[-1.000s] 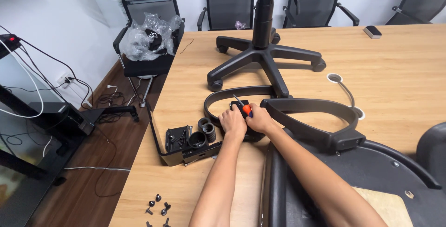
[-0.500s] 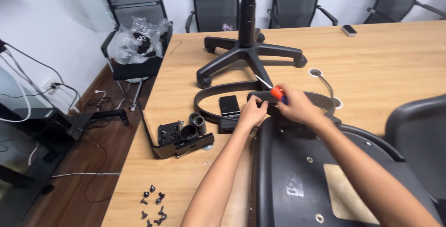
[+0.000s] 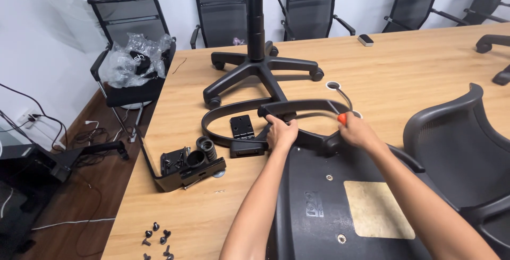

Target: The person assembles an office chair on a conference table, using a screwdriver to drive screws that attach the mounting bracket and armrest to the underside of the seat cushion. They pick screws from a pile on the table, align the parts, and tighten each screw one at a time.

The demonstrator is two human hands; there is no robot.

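Observation:
An upturned black chair seat (image 3: 329,207) lies on the wooden table (image 3: 404,68) in front of me. My left hand (image 3: 281,132) grips a black curved armrest (image 3: 303,108) near the seat's far edge. My right hand (image 3: 357,131) is closed around a tool with an orange handle (image 3: 342,117), held against the armrest's right end. A second armrest loop (image 3: 218,127) lies just beyond, with a small black mounting plate (image 3: 242,127) inside it.
A black five-star chair base (image 3: 255,68) with its gas column stands at the table's middle. A black tilt mechanism (image 3: 188,165) lies left of the seat, several screws (image 3: 158,238) near the front-left edge. A mesh backrest (image 3: 462,137) is at right. Office chairs ring the table.
My view has shifted, so the seat and armrests sit more central. My right hand has slid right along the armrest with the orange-handled tool; my left hand stays on the armrest.

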